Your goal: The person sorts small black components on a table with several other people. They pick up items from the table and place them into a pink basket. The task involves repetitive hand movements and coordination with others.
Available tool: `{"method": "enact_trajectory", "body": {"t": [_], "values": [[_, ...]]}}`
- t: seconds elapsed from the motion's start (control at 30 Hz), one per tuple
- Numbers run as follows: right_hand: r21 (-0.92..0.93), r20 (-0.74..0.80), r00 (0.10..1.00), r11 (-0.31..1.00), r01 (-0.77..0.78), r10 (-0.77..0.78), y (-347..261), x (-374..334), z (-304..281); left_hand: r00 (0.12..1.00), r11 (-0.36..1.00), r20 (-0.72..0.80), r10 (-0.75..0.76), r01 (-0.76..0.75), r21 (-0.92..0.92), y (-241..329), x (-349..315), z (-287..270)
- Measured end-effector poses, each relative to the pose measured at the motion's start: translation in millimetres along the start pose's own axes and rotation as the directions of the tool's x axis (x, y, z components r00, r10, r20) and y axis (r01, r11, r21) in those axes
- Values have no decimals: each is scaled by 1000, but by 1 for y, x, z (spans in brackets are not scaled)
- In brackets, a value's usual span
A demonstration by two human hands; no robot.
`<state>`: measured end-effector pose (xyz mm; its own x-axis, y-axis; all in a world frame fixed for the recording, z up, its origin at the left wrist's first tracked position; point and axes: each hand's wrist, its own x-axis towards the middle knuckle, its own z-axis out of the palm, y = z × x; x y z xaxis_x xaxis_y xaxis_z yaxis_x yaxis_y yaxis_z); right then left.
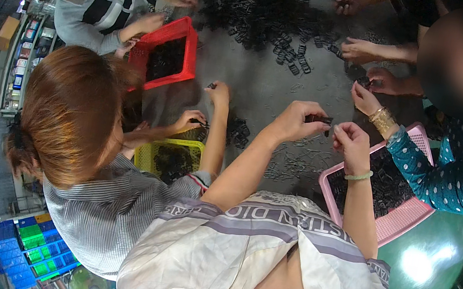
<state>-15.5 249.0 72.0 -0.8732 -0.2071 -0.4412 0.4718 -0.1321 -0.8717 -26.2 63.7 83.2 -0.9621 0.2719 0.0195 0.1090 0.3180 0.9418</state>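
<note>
Over the near side of the grey table (258, 65), my left hand (296, 122) pinches a small black plastic part (318, 119) between thumb and fingers. My right hand (352, 144), wearing a pale green bangle (358, 175), is close beside that part with thumb and fingertips pressed together. Whatever the right fingertips grip, if anything, is too small to make out. Beneath my hands lie many thin light scraps (293, 161). A small heap of black parts (238, 132) sits left of my left forearm.
A large pile of black parts (249, 11) covers the far table. A pink basket (393, 226) of parts stands by my right forearm. A yellow basket (200, 151) and a red crate (192, 57) are at left. Co-workers' hands (366, 100) work close on both sides.
</note>
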Motion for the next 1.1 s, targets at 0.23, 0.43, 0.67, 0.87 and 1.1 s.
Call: {"method": "enact_trajectory", "body": {"t": [0.23, 0.43, 0.67, 0.87, 1.1], "values": [[-678, 75, 968, 700, 224, -238, -1, -1, -8, 952, 914, 137, -274, 302, -271, -9, -1, -12], [-465, 45, 915, 803, 374, -400, -3, -2, 14, 938, 859, 118, -327, 347, -376, -3, 4, -7], [-438, 11, 941, 845, 308, -337, -5, -1, 8, 984, 976, -92, -155, 139, -165, 16, 5, -3], [-394, -33, 958, 885, 249, -285, -10, -4, 4, 980, 989, -160, -120, 105, -100, 6, 3, 1], [-127, 43, 996, 988, 82, -77, -12, -8, 7, 979, 944, -54, -196, 174, -282, -25, -4, 7]]}}
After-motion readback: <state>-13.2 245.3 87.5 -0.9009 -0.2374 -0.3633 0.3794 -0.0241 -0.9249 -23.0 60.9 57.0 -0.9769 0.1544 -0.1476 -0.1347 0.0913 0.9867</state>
